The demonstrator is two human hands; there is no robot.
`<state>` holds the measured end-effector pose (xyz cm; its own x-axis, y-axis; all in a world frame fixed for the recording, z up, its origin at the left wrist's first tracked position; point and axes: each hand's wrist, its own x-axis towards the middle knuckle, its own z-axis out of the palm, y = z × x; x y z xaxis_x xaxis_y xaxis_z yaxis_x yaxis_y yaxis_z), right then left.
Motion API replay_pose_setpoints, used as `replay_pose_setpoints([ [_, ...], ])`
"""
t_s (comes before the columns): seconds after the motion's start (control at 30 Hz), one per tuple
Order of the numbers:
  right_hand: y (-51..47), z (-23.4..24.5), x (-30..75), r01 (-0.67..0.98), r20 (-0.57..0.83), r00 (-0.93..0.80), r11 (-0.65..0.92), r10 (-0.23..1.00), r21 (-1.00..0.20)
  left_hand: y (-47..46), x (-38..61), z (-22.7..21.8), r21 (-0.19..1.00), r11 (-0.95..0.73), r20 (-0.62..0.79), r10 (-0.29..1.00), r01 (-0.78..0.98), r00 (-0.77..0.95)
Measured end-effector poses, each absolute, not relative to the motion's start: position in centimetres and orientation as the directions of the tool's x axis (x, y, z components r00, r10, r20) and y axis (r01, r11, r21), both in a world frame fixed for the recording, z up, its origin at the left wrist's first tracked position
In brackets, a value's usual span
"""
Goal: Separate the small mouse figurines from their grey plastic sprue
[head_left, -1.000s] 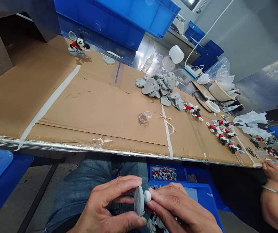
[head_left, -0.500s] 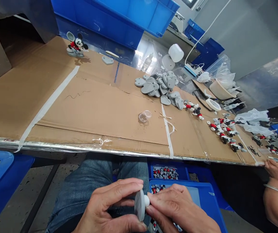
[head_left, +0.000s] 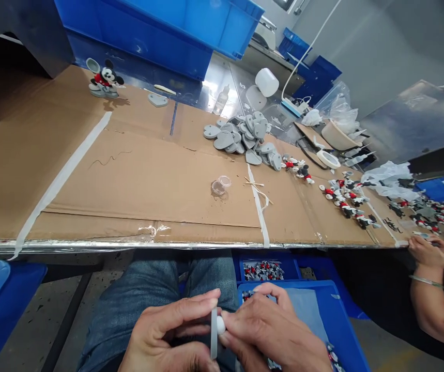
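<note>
Grey disc [head_left: 214, 338] with a white knob [head_left: 220, 324]; brown cardboard tabletop [head_left: 136, 175] striped with white tape; blue bins [head_left: 159, 26]; red-black-white figurines [head_left: 346, 199]

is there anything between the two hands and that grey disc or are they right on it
Nothing visible stands between them. The left hand pinches the grey disc edge-on between thumb and fingers, and the right hand presses a small white piece straight against its face, above the lap.

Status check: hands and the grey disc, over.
Left hand pinches grey disc edge-on. Right hand presses white knob against it. Nothing between them.
</note>
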<state>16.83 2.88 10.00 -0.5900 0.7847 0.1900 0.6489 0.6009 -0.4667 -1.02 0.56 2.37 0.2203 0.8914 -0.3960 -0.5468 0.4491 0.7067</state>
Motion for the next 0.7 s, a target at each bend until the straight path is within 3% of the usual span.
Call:
replay_pose_setpoints([
  [0.13, 3.1, 9.5, 16.3, 0.654, 0.199, -0.538, 0.554, 0.819, -0.515, 0.7, -0.6, 2.7, 0.634, 0.493, -0.479, 0.855, -0.596, 0.197],
  [0.4, 3.4, 10.0, 14.8, 0.686, 0.136, -0.475, 0.462, 0.87, -0.562, 1.3, -1.4, 3.3, 0.682, 0.551, -0.521, 0.827, -0.481, 0.209],
  [0.7, 3.3, 9.7, 14.5, 0.698, 0.114, -0.433, 0.413, 0.894, -0.585, 1.5, -0.9, 3.5, 0.664, 0.525, -0.538, 0.83, -0.533, 0.148],
])
